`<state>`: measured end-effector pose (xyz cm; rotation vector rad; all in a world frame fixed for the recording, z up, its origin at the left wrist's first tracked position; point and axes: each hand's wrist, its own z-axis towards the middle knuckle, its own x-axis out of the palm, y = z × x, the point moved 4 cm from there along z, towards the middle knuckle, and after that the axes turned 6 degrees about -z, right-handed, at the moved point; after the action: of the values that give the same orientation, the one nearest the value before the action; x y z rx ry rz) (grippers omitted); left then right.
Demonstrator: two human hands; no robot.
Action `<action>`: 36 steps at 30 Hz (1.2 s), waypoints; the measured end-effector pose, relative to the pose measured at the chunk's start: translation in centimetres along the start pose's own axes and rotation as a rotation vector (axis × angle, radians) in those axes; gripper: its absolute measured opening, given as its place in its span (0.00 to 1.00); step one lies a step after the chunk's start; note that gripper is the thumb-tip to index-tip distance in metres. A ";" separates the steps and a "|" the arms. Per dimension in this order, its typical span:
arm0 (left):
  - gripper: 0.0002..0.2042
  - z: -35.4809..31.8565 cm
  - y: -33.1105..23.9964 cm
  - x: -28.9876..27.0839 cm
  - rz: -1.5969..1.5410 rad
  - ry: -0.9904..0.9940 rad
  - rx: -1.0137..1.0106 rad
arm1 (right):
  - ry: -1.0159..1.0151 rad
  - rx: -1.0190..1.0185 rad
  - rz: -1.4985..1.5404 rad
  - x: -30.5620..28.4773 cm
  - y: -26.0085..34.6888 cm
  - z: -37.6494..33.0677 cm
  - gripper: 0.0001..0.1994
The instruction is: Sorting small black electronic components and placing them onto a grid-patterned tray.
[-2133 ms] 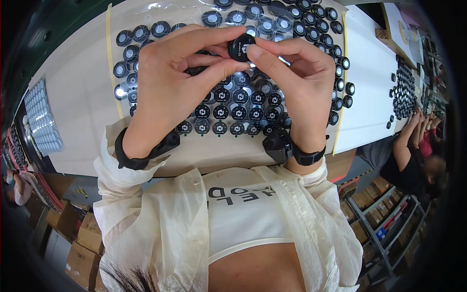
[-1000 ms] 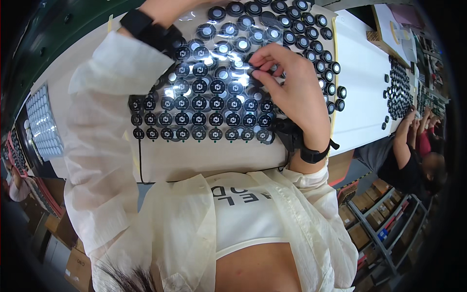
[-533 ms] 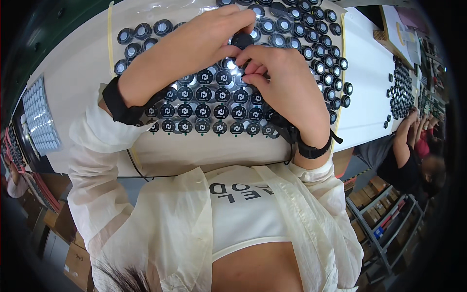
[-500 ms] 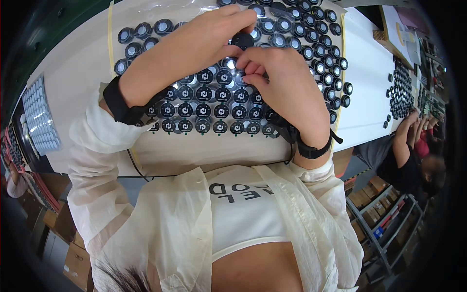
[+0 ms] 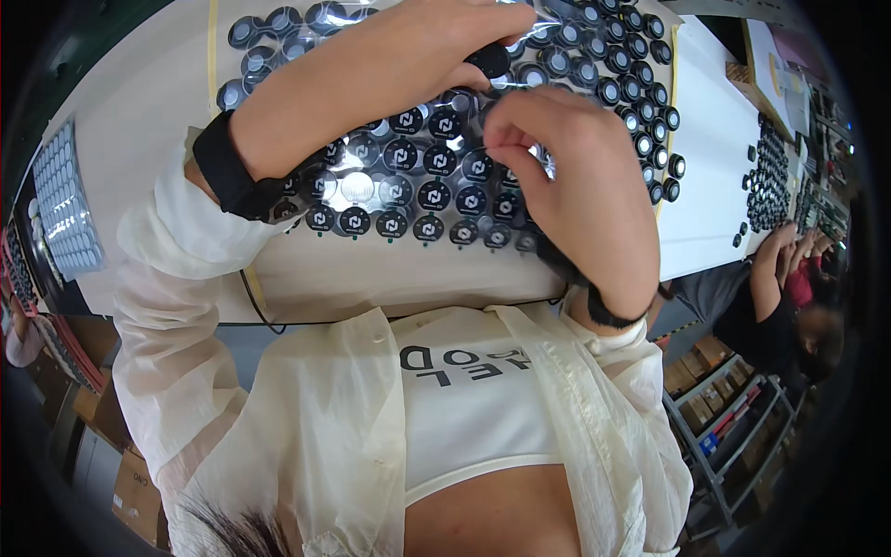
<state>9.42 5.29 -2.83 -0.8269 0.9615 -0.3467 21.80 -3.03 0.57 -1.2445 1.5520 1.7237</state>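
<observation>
My left hand (image 5: pixel 478 37) is closed on a round black disc-shaped part (image 5: pixel 489 60), held above the table. Close to its right, my right hand (image 5: pixel 561 139) has thumb and forefinger pinched together at a clear film sheet (image 5: pixel 415 178). Rows of round black stickers with a white mark (image 5: pixel 433 197) cover that sheet. It looks lifted and bent near my fingers, with glare across it. Under and behind it stand several black round parts with pale centres (image 5: pixel 311 17). My fingers partly hide what the pinch holds.
More black round parts (image 5: pixel 640 116) crowd the right side beside a yellow tape strip (image 5: pixel 670 102). A sheet of pale round pieces (image 5: pixel 70 204) lies at the far left. At the right, another person's arm (image 5: pixel 766 265) reaches to a group of black parts (image 5: pixel 768 176).
My right hand has moved right and slightly toward me, and the sticker sheet has shifted and bent with it. My left hand, still with the black part, has moved right and farther away.
</observation>
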 end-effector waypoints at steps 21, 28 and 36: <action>0.21 -1.6 -1.5 -1.9 -0.621 -0.227 -0.276 | -0.304 0.240 1.309 0.0 -3.6 -0.5 0.10; 0.21 -2.7 -3.0 -1.9 -0.573 -0.337 -0.359 | -0.368 0.194 1.234 0.5 -2.8 0.2 0.10; 0.21 -3.0 -3.1 -1.4 -0.272 -0.293 -0.448 | -0.383 0.167 1.313 1.3 -2.1 0.3 0.08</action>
<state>6.42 2.64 -0.60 -1.3846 0.6574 -0.2341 22.92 -2.57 -1.60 0.4028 2.3483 2.2080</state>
